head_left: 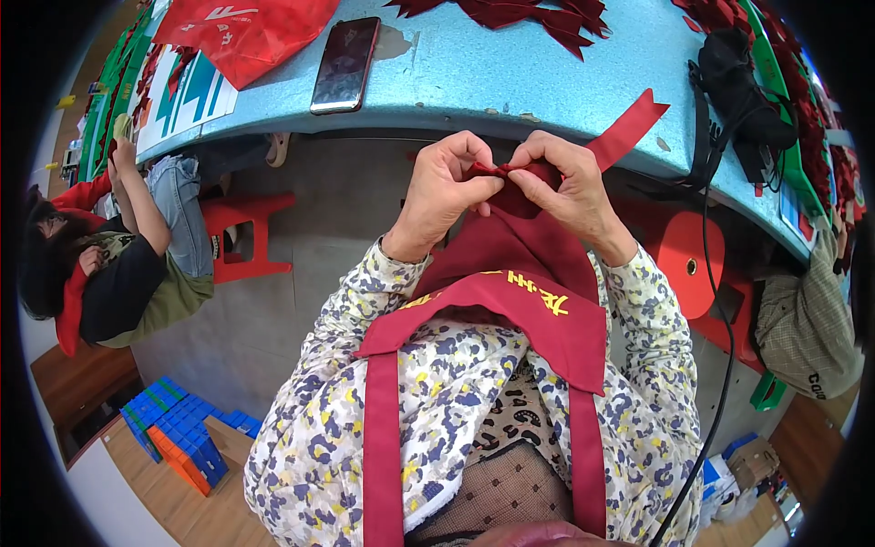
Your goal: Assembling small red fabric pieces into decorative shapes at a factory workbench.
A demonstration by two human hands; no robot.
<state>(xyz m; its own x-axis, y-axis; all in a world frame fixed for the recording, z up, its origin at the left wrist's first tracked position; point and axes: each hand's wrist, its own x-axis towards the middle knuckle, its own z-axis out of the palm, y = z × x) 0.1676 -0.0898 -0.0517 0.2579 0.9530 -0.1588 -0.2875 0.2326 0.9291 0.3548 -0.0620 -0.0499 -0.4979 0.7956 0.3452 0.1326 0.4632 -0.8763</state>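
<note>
My left hand (444, 189) and my right hand (570, 185) meet just in front of the table edge, above my lap. Between thumb and forefinger, each pinches a dark red ribbon (627, 135) that is gathered into a small crumpled fold at the fingertips. One flat tail with a notched end sticks out past my right hand, over the blue table. The rest of the ribbon is partly hidden behind my fingers. Below hangs my dark red apron (510, 251), close in colour to the ribbon.
On the blue table (474, 77) lie a phone (345, 66), a red plastic bag (239, 35), a pile of dark red ribbon pieces (538, 16) and a black device with straps (740, 91). A black cable (725, 314) runs down at right. People sit at both sides; red stools (248, 235) stand nearby.
</note>
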